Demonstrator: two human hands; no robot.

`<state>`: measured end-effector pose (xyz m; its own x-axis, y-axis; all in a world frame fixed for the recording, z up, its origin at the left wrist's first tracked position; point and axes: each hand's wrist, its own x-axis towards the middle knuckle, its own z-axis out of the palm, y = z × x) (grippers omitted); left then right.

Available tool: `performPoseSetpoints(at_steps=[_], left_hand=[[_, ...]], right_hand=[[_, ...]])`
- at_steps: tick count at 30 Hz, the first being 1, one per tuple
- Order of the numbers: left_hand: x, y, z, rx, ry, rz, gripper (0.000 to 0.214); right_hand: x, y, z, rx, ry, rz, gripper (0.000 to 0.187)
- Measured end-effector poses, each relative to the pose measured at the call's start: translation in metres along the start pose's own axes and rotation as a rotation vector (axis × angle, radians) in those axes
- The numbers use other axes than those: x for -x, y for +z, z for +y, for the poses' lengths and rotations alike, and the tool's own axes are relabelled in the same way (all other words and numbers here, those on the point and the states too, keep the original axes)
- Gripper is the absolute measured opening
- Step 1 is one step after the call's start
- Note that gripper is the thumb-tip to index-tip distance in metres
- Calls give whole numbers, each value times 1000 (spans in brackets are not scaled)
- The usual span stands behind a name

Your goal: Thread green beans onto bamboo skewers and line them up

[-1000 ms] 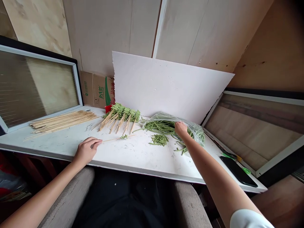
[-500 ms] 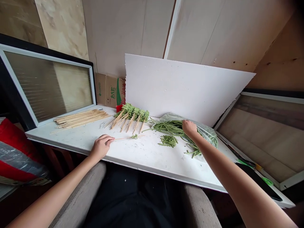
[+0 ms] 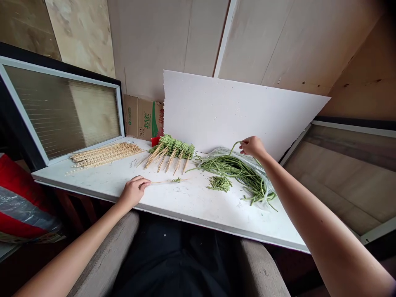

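Observation:
My left hand (image 3: 134, 190), near the table's front edge, is closed on one end of a thin wooden skewer (image 3: 159, 182). A few short green bean pieces (image 3: 176, 180) are threaded towards its far end. Raised above a heap of long green beans (image 3: 229, 166), my right hand (image 3: 252, 147) pinches one long bean (image 3: 234, 146), which curves down into the heap. The heap lies partly in a clear plastic bag (image 3: 222, 151). In front of it is a small pile of cut bean pieces (image 3: 220, 184).
Filled bean skewers (image 3: 175, 148) are stacked at the back of the white table (image 3: 198, 210). Bare skewers (image 3: 105, 154) lie to their left. Behind stand a cardboard box (image 3: 144, 117) and a white board (image 3: 235, 111). Framed glass panels (image 3: 64, 111) flank both sides.
My right hand has risen from the heap, drawing a long bean upward. More of the heap now shows outside the bag. My left hand and its skewer have barely moved.

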<state>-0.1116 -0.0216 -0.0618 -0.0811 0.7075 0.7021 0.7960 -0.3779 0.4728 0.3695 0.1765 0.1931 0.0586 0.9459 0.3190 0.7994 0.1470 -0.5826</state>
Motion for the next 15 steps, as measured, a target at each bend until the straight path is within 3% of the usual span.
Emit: performPoseSetpoints(at_steps=[8, 12, 15], left_hand=[[-5, -4, 2, -56, -9, -83, 21], [-9, -5, 0, -121, -28, -132, 18], [-8, -5, -1, -196, -66, -158, 19]], right_hand=[[16, -41, -28, -210, -132, 205, 14], [30, -62, -40, -263, -207, 295, 36], [48, -68, -51, -324, -285, 308, 28]])
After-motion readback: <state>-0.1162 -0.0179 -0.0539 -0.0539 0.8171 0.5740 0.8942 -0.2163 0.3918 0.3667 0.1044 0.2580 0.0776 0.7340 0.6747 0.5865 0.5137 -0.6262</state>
